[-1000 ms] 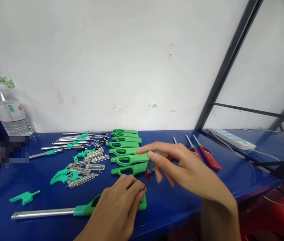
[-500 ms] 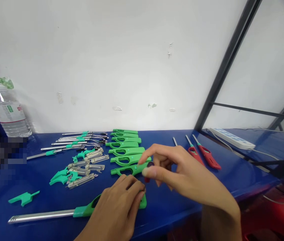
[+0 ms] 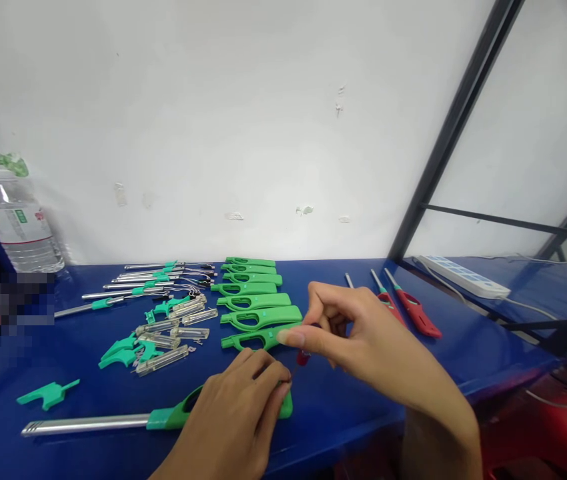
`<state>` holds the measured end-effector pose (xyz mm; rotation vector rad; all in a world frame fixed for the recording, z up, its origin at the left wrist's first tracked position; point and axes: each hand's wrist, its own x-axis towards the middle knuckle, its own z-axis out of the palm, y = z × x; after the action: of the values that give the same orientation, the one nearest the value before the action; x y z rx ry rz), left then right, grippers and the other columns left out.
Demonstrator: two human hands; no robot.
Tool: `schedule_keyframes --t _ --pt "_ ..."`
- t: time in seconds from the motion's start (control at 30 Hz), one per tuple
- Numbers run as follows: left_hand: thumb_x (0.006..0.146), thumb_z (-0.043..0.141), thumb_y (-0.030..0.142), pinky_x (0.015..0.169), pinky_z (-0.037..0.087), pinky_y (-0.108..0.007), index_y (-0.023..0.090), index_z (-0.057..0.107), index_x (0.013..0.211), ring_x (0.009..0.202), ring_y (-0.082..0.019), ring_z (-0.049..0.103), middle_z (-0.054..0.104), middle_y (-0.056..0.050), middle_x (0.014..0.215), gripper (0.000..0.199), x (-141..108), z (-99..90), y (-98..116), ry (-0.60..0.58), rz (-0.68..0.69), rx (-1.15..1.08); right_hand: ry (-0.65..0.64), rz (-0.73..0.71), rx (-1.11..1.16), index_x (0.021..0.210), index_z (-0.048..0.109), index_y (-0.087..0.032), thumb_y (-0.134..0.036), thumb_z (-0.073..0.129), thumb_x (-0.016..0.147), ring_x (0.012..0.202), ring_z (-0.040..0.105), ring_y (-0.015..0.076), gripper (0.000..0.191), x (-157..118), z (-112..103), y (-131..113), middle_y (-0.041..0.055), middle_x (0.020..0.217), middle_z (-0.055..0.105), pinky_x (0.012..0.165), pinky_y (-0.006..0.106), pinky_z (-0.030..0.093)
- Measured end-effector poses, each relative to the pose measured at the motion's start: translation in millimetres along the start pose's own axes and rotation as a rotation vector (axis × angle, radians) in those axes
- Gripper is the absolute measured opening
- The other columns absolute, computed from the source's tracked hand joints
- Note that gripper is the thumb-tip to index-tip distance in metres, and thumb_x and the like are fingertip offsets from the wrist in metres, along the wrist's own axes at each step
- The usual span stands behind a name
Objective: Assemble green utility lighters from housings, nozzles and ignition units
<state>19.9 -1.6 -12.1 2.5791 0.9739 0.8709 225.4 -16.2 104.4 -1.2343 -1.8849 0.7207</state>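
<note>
A green long-necked lighter (image 3: 162,419) with a silver metal tube lies at the front of the blue table, its tube pointing left. My left hand (image 3: 236,407) is closed over its handle and hides much of it. Between the thumb and fingers of my right hand (image 3: 353,333) is a small screwdriver (image 3: 303,358) with a red and dark handle. Its thin shaft slants down toward the lighter's handle end by my left fingertips; whether the tip touches a screw is hidden. Just behind my hands are several green lighter shells (image 3: 258,317) in a column.
Clear fuel tanks (image 3: 163,359), teal triggers (image 3: 119,351) and metal tubes with wires (image 3: 136,291) lie left. A loose teal piece (image 3: 51,395) is nearer me. Red lighters (image 3: 416,313), a power strip (image 3: 463,275) and a black frame post (image 3: 443,133) stand right; a bottle (image 3: 18,223) is far left.
My right fingers have shifted slightly and the screwdriver is now more slanted, its handle leaning right. The lighter's tube tip has moved a little right and up. My left hand stays put.
</note>
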Motion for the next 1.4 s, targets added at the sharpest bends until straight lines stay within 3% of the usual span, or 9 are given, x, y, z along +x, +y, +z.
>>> schedule_keyframes --t 0.13,0.27,0.43,0.5,0.67,0.87,1.07,1.4 --pt "0.116 0.038 0.026 0.075 0.049 -0.037 0.03 0.063 0.11 0.103 -0.026 0.069 0.07 0.0 0.11 0.027 1.6 -1.4 1.1 -0.049 -0.05 0.004 -0.14 -0.026 0.069 0.097 0.074 -0.026 -0.046 0.073 0.105 0.056 0.056 0.0111 0.022 -2.2 -3.7 0.8 -0.007 0.066 0.065 0.05 0.021 0.04" --pt "0.116 0.036 0.026 0.075 0.049 -0.038 0.029 0.064 0.107 0.101 -0.027 0.069 0.07 -0.001 0.106 0.029 4.0 -2.6 3.3 -0.074 -0.073 0.017 -0.257 -0.092 0.057 0.119 0.081 -0.028 -0.04 0.057 0.114 0.053 0.057 0.0093 0.027 -4.9 -8.0 4.7 -0.0054 0.069 0.066 0.051 0.019 0.045" --pt "0.115 0.037 0.026 0.072 0.048 -0.038 0.029 0.065 0.106 0.099 -0.027 0.069 0.07 -0.001 0.104 0.03 3.9 -2.0 4.8 -0.055 -0.062 0.025 -0.132 -0.036 0.059 0.141 0.071 -0.033 -0.045 0.058 0.115 0.051 0.057 0.0083 0.031 -1.6 -7.9 8.5 -0.0074 0.067 0.067 0.051 0.017 0.046" --pt "0.115 0.036 0.026 0.071 0.047 -0.037 0.029 0.065 0.106 0.098 -0.027 0.069 0.07 -0.002 0.104 0.03 3.2 -1.6 4.4 -0.055 -0.059 0.028 -0.083 -0.035 0.025 0.136 0.073 -0.031 -0.046 0.061 0.114 0.053 0.057 0.0083 0.029 0.8 -7.6 8.9 -0.0071 0.067 0.068 0.052 0.017 0.046" --pt "0.115 0.037 0.025 0.07 0.046 -0.037 0.028 0.064 0.105 0.098 -0.027 0.068 0.07 -0.002 0.104 0.029 2.5 -0.7 3.2 -0.054 -0.052 0.04 -0.11 -0.04 0.004 0.099 0.079 -0.024 -0.044 0.064 0.112 0.056 0.057 0.0077 0.029 1.9 -8.1 6.3 -0.0048 0.068 0.069 0.054 0.017 0.045" --pt "0.115 0.038 0.025 0.068 0.045 -0.036 0.029 0.065 0.106 0.096 -0.026 0.068 0.07 -0.001 0.103 0.028 3.6 -1.2 3.8 -0.027 -0.019 0.027 -0.074 -0.035 -0.017 0.095 0.08 -0.026 -0.041 0.078 0.104 0.052 0.057 0.008 0.018 -4.5 -9.1 2.4 -0.0079 0.061 0.067 0.052 0.018 0.042" --pt "0.115 0.038 0.024 0.072 0.048 -0.037 0.029 0.065 0.109 0.101 -0.025 0.069 0.071 -0.001 0.107 0.028 2.0 -4.8 4.8 -0.056 -0.041 0.03 -0.091 0.023 -0.002 0.087 0.071 -0.024 -0.05 0.078 0.103 0.054 0.06 0.0106 0.031 -3.1 -6.4 -0.5 -0.0085 0.059 0.064 0.053 0.021 0.043" --pt "0.114 0.038 0.024 0.075 0.051 -0.039 0.028 0.065 0.107 0.101 -0.027 0.068 0.071 -0.002 0.108 0.028 2.6 -3.2 5.8 -0.044 -0.025 0.026 -0.087 0.029 -0.027 0.08 0.066 -0.023 -0.055 0.081 0.099 0.054 0.049 0.0097 0.04 -2.4 -3.3 0.4 -0.0094 0.056 0.058 0.052 0.024 0.033"
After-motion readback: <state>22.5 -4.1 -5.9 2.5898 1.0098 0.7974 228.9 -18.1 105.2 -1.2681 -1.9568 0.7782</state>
